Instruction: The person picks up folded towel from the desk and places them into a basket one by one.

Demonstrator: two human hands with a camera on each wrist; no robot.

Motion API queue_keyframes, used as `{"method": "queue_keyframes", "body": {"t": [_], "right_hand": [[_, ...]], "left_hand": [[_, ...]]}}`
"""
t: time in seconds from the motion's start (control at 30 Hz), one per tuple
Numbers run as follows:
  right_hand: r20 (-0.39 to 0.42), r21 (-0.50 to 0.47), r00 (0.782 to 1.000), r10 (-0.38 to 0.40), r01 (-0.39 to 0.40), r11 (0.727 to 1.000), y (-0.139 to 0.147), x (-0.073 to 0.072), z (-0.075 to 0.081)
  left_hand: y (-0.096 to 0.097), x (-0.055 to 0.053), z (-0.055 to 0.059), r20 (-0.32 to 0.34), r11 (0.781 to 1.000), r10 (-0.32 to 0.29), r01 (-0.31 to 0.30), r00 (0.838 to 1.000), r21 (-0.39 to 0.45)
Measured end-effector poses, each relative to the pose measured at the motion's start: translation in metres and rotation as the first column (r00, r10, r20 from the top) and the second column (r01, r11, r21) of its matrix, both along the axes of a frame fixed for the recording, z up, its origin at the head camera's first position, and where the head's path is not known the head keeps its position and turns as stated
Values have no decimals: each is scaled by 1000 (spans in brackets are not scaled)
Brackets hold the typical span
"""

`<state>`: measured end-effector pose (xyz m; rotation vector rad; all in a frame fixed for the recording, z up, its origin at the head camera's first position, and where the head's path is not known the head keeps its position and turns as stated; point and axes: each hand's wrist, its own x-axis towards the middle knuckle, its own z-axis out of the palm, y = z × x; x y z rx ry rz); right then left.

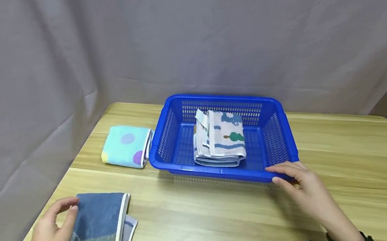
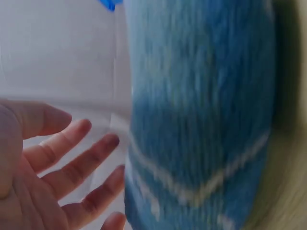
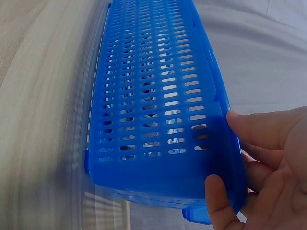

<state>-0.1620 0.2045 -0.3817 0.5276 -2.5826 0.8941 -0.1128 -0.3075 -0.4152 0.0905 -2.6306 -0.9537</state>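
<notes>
From the head we look forward and down on the blue basket [image 1: 218,133], with the whole table around it. Our right wrist view sits close against the basket's near corner [image 3: 158,143], facing along its perforated wall. Our left wrist view, left of the basket, nearly presses against the folded blue towel [image 2: 201,120], blurred; only a basket sliver shows.

Bright, even, soft light, faint shadow under the blue basket [image 1: 225,170]; left wrist view heavily blurred, head view sharp.

text: none readable | labels: none | numbers: none | signs: none
</notes>
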Motion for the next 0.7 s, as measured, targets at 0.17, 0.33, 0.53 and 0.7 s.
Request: {"method": "queue_keyframes", "body": {"t": [0.17,0.33,0.53,0.7], "right_hand": [[6,-7,1000,1,-1,1000,0,0,-1],[8,-21,1000,12,-12,1000,0,0,0],[21,-33,1000,16,-16,999,0,1,1],[31,-29,1000,6,-5,1000,0,1,0]], "left_hand": [[-19,-5,-1,33,997,76,-76,997,-20],[-34,-11,-5,81,996,93,-94,992,5],[-50,-16,-15,109,997,70,-73,992,23],[-54,-19,-20,205,998,-11,-3,979,71]]}}
